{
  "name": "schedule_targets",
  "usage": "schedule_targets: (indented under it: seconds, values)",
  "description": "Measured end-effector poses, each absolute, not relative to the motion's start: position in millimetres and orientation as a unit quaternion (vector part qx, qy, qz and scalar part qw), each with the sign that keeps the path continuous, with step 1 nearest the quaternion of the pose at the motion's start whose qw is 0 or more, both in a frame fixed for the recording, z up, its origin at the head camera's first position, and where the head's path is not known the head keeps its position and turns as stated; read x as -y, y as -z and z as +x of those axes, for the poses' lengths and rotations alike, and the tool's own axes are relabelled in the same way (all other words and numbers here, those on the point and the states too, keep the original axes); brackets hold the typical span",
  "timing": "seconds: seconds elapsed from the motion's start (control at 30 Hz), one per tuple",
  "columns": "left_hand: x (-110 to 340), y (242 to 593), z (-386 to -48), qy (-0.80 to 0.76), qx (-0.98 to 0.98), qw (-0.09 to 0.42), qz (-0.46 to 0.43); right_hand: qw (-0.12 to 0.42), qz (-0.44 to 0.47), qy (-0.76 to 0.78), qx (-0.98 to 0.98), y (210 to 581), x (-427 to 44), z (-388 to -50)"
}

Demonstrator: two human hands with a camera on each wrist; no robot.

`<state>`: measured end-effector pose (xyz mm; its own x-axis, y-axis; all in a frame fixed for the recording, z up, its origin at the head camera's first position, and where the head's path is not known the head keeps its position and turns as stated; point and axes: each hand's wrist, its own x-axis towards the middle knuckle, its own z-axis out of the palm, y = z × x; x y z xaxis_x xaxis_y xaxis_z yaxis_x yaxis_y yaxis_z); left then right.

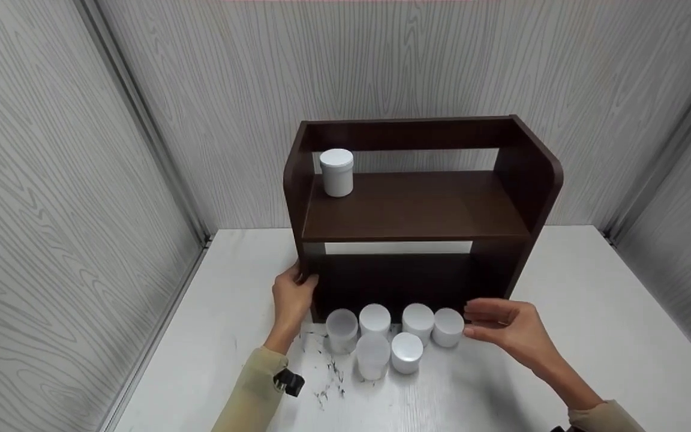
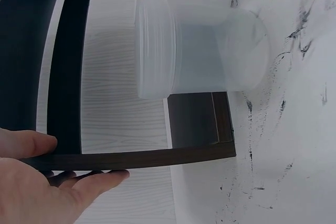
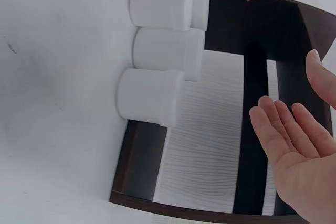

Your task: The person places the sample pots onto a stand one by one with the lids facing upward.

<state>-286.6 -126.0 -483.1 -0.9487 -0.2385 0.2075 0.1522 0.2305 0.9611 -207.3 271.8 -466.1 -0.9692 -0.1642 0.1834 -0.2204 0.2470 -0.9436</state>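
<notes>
A dark brown two-tier shelf (image 1: 417, 207) stands upright on the white table. My left hand (image 1: 293, 300) grips its left side panel, thumb on the inner face and fingers around the outside, as the left wrist view confirms. To the right, my right hand (image 1: 516, 333) is held with fingers extended and thumb apart, close beside the rightmost white jar (image 1: 448, 328); nothing is in its grasp. Several lidded jars cluster before the lower tier, including a translucent jar (image 2: 210, 51) and a front white jar (image 1: 406, 354). Another white jar (image 1: 338, 174) sits on the upper tier's left end.
The white table (image 1: 237, 264) has dark scuff marks near the jars. Wood-grain panels (image 1: 249, 78) enclose it at the back and both sides. A raised rail (image 1: 411, 135) runs along the shelf's top back.
</notes>
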Motion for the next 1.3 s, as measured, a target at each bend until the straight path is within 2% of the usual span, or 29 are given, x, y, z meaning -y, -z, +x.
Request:
schedule_targets:
  seconds: [0.2,0.57,1.0,1.3]
  values:
    - [127,484,-286,0.61,0.775,0.161,0.028,0.005,0.106,-0.597,0.795,485,-278,-212]
    - [128,485,-288,0.605,0.778,0.167,0.033,0.019,0.097,-0.555,0.826,511,-283,-226]
    - [127,485,-289,0.607,0.778,0.158,0.035,0.032,0.112,-0.517,0.848,532,-287,-240]
    - [127,486,-289,0.609,0.776,0.158,0.034,0.02,0.12,-0.53,0.839,541,-289,-250]
